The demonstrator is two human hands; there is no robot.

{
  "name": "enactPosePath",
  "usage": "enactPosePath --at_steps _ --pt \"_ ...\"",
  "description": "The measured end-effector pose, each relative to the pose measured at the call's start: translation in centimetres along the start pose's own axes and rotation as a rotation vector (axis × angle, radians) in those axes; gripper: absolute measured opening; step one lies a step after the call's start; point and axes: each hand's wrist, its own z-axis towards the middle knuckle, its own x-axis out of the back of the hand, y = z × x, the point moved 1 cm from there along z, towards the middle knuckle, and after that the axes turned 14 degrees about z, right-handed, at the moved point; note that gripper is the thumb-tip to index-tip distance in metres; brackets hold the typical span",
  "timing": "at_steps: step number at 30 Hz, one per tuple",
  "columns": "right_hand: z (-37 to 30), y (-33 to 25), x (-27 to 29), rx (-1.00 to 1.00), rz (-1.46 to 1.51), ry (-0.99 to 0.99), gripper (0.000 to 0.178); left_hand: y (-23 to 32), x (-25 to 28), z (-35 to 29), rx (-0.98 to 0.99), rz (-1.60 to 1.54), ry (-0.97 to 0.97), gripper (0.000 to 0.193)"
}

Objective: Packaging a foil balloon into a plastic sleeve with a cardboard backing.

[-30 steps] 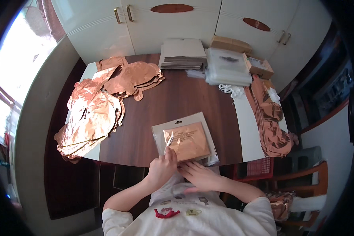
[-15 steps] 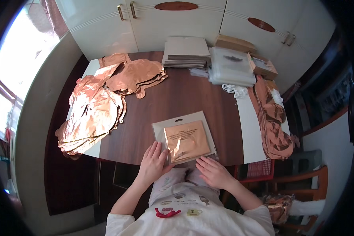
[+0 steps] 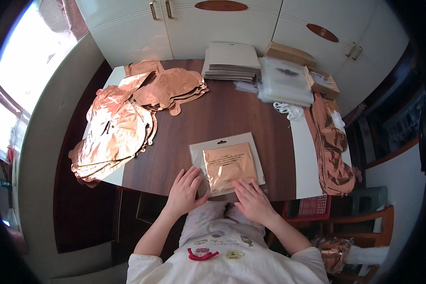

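Observation:
A flat clear bag [image 3: 197,150] lies near the front edge of the table, slightly turned. Inside it a folded copper foil balloon [image 3: 231,165] with dark print rests against a pale card [image 3: 244,139] that has a hanging slot. My left hand [image 3: 185,191] is open at the bag's lower left corner, its fingers stretched out along the edge. Across the lower right part of the bag lies my right hand [image 3: 253,201], open, its fingertips resting on the foil. Neither hand grasps anything that I can see.
Flat copper foil balloons [image 3: 118,128] are piled at the left, and more copper foil [image 3: 330,151] lies at the right edge. Behind stand stacked pale cards [image 3: 232,59], clear bags [image 3: 284,83], white string [image 3: 288,111] and a small cardboard box [image 3: 323,84]. A wooden chair [image 3: 388,232] stands right.
My right hand has moved up from the bag's bottom edge onto the foil. My left hand stays at the lower left corner. The whole view has shifted slightly.

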Motion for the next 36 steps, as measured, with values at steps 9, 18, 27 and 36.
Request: enactPosePath --at_steps 9,18,27,36 --pt "0.8 0.3 0.1 0.04 -0.018 -0.043 0.053 0.1 0.1 0.0 -0.015 0.014 0.011 0.054" --pt "1.7 0.6 0.5 0.106 -0.013 -0.123 0.05 -0.2 -0.3 0.0 -0.021 -0.064 0.01 0.059" --pt "-0.5 1.4 -0.4 -0.042 0.025 -0.059 0.079 -2.4 0.0 1.0 0.076 0.015 -0.036 0.082" --pt "0.4 0.7 -0.6 -0.165 -0.047 0.057 0.088 -3.5 -0.7 2.5 0.032 0.097 -0.086 0.087"
